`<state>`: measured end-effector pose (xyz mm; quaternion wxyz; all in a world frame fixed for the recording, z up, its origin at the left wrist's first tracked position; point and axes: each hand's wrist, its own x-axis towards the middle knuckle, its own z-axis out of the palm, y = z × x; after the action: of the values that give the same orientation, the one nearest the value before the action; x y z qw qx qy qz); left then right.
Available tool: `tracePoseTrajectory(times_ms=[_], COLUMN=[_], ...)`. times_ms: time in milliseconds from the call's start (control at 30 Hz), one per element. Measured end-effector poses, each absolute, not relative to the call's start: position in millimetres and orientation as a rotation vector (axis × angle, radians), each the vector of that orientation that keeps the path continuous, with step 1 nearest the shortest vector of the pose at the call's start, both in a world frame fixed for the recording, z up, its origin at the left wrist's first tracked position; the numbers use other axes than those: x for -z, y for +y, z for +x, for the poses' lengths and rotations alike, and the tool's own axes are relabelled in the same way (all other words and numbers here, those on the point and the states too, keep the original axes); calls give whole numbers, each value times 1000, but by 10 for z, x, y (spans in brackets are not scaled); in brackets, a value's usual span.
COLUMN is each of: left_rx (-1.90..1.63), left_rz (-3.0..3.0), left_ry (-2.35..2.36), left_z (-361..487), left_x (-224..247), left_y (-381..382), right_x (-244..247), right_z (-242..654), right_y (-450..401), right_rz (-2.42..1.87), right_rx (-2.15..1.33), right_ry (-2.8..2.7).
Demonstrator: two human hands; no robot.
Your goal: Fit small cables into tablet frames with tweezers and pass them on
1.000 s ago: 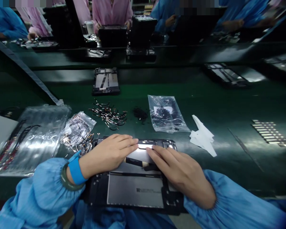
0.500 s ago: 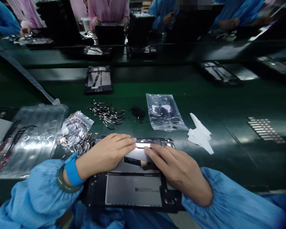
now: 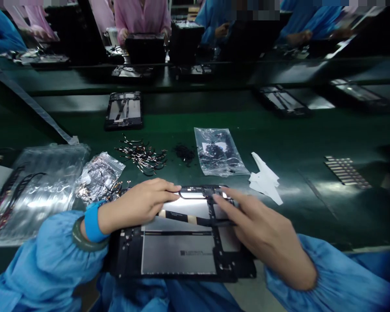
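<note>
An opened black tablet-like device (image 3: 178,255) lies in front of me, its silver plates exposed. My left hand (image 3: 141,201) rests across its upper left part, fingers stretched to the right with the tips at the far edge. From those tips a thin black cable (image 3: 195,198) curves along the far edge of the device. Over its upper right corner is my right hand (image 3: 260,223), with fingers extended and apart and the fingertips at small parts there. A flat black ribbon with tan patches (image 3: 178,216) crosses the silver plate between my hands.
Beyond the device lie loose short cables (image 3: 143,154), small black pieces (image 3: 184,152), a clear bag (image 3: 219,151) and white paper (image 3: 264,178). Bagged cables (image 3: 99,175) are left; metal strips (image 3: 346,171) are right. Another opened device (image 3: 123,110) lies farther back. Co-workers sit opposite.
My right hand has moved right along the device's far edge, uncovering more of the cable and ribbon. My left hand stays at the upper left; the view has shifted slightly.
</note>
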<state>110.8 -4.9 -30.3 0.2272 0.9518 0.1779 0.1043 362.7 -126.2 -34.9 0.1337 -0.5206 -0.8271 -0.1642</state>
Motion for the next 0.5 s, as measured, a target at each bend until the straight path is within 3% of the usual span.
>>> tracePoseTrajectory(times_ms=[133,300,500], left_rx=[-204,-114,-389], left_rz=[2470,2589,2298], left_ry=[808,999,1304], left_z=[1212,1362,1194], left_x=[244,228,4], left_y=[-19,-30,116], right_x=[482,599,676], right_z=[3771,3765,3792], right_y=[-1454,-1562,-1637], right_rz=[-1838,-2000,-1915], right_rx=[60,-819,-1150], right_ry=[-1939,-1528,-1236])
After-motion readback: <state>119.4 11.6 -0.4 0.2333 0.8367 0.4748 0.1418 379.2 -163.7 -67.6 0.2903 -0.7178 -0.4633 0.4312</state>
